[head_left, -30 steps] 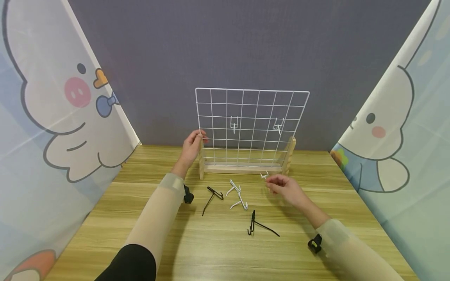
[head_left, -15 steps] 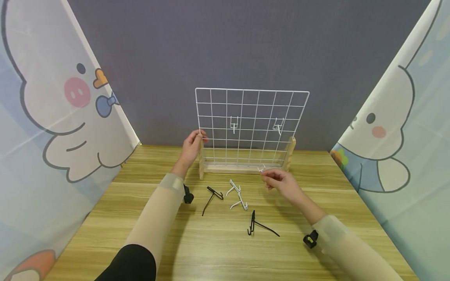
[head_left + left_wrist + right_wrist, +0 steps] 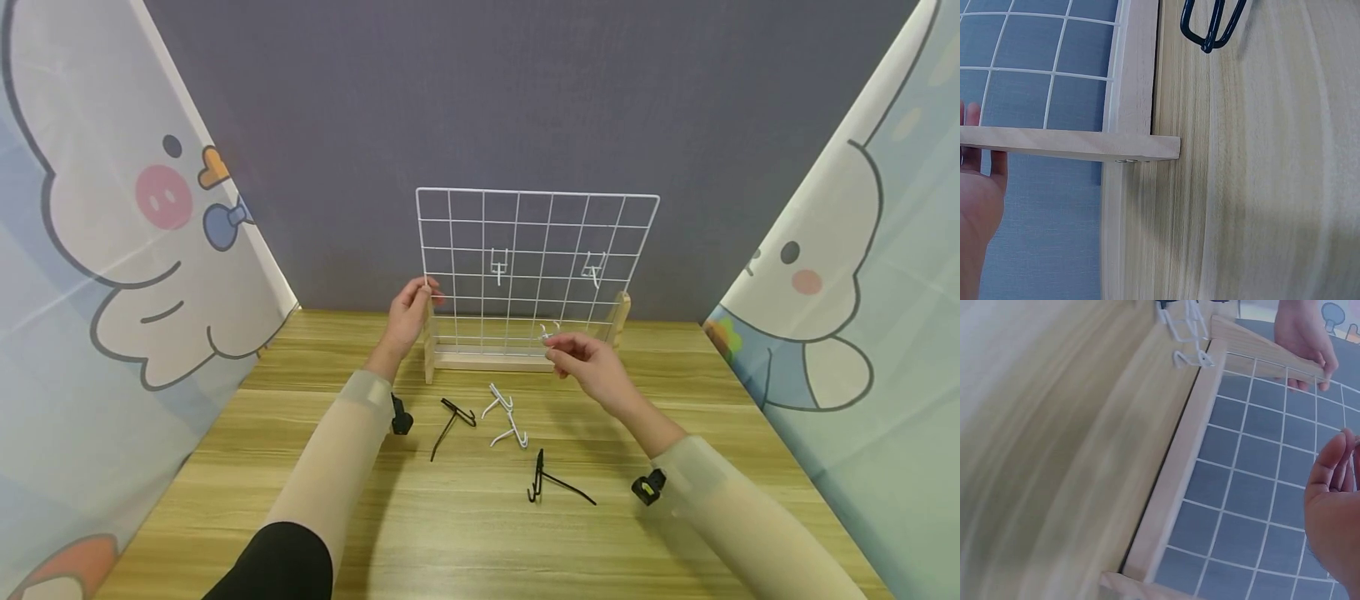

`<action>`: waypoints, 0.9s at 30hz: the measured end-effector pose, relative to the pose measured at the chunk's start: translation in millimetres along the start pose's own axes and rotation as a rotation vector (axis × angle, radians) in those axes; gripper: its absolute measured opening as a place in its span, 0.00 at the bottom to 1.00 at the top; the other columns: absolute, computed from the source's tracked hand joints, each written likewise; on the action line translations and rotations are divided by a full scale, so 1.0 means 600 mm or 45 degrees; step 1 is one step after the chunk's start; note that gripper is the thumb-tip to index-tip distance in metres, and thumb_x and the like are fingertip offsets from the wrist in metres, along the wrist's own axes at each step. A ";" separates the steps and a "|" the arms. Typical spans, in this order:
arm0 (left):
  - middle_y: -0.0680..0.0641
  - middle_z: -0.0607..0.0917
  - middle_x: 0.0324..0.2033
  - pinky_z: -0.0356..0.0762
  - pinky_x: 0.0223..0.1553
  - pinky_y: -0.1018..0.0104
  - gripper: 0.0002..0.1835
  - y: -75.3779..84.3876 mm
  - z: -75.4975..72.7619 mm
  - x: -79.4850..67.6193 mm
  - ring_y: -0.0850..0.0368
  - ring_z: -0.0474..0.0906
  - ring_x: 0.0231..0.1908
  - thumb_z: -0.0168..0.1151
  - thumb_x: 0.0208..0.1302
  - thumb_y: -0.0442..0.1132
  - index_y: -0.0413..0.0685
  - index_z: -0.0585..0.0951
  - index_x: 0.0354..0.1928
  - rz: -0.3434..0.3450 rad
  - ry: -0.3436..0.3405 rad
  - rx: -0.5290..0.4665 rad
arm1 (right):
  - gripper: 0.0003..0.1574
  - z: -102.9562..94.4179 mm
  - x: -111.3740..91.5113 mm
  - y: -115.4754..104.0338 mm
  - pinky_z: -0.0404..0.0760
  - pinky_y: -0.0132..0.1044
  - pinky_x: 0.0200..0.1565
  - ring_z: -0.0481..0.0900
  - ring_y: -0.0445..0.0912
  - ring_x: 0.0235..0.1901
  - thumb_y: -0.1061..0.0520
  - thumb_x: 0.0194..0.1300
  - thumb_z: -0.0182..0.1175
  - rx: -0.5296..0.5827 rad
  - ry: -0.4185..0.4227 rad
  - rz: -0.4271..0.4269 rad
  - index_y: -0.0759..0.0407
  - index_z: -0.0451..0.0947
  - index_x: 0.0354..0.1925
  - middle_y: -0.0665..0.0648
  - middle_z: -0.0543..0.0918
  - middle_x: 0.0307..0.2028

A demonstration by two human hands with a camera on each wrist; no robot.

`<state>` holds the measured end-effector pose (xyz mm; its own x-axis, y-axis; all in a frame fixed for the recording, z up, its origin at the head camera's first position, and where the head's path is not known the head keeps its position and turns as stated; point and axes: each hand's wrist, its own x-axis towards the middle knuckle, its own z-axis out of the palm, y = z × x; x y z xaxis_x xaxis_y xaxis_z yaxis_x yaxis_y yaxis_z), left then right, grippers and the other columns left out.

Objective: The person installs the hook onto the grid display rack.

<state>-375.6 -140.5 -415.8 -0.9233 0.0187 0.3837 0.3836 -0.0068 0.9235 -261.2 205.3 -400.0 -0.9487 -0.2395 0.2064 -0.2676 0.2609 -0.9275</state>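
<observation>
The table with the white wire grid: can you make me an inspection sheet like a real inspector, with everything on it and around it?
Surface: wood-grain table.
Job's things: white wire grid set in a wooden stand; two hung white hooks on the grid; two loose white hooks and two black hooks on the table, in front of the stand.
Clutter: nothing seen besides the loose hooks.
Hands: left hand grips the stand's left post; right hand pinches a fifth white hook in front of the grid.
Cables: nothing seen.
Surroundings: grey panel behind, cartoon-print cloth on both sides.
</observation>
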 end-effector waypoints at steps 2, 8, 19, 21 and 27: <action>0.29 0.86 0.53 0.75 0.73 0.43 0.20 -0.001 0.000 0.000 0.47 0.88 0.52 0.48 0.89 0.41 0.29 0.76 0.64 0.002 -0.004 0.006 | 0.16 0.002 0.005 -0.007 0.90 0.39 0.43 0.85 0.45 0.36 0.58 0.79 0.67 -0.001 0.005 -0.010 0.64 0.85 0.60 0.51 0.87 0.39; 0.27 0.85 0.53 0.74 0.74 0.44 0.20 -0.002 0.000 0.002 0.63 0.88 0.45 0.47 0.89 0.40 0.27 0.75 0.64 0.011 -0.011 -0.004 | 0.16 0.006 0.018 -0.023 0.89 0.36 0.42 0.84 0.42 0.36 0.56 0.78 0.68 -0.017 0.030 -0.037 0.61 0.86 0.59 0.49 0.87 0.39; 0.25 0.84 0.54 0.76 0.73 0.46 0.19 -0.003 0.001 0.002 0.27 0.83 0.59 0.47 0.89 0.41 0.30 0.77 0.63 -0.004 0.002 0.008 | 0.21 0.006 0.041 -0.048 0.90 0.38 0.43 0.85 0.43 0.36 0.58 0.78 0.68 0.014 0.042 -0.098 0.69 0.83 0.61 0.49 0.88 0.39; 0.27 0.85 0.54 0.76 0.72 0.46 0.20 -0.002 0.001 0.001 0.28 0.84 0.59 0.47 0.89 0.41 0.30 0.77 0.63 -0.009 0.002 0.014 | 0.21 0.005 0.044 -0.055 0.90 0.37 0.43 0.85 0.43 0.36 0.58 0.77 0.69 0.020 0.054 -0.105 0.68 0.83 0.62 0.51 0.88 0.40; 0.31 0.87 0.52 0.77 0.71 0.48 0.20 0.000 -0.001 0.000 0.44 0.88 0.53 0.47 0.89 0.40 0.29 0.76 0.64 -0.003 -0.002 0.009 | 0.19 0.002 0.058 -0.083 0.87 0.31 0.41 0.87 0.50 0.38 0.58 0.77 0.70 0.009 0.085 -0.140 0.64 0.85 0.61 0.55 0.89 0.42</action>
<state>-375.8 -140.9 -416.0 -0.9242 0.0206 0.3813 0.3814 0.0001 0.9244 -280.6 183.1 -347.0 -0.9228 -0.2036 0.3271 -0.3698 0.2301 -0.9002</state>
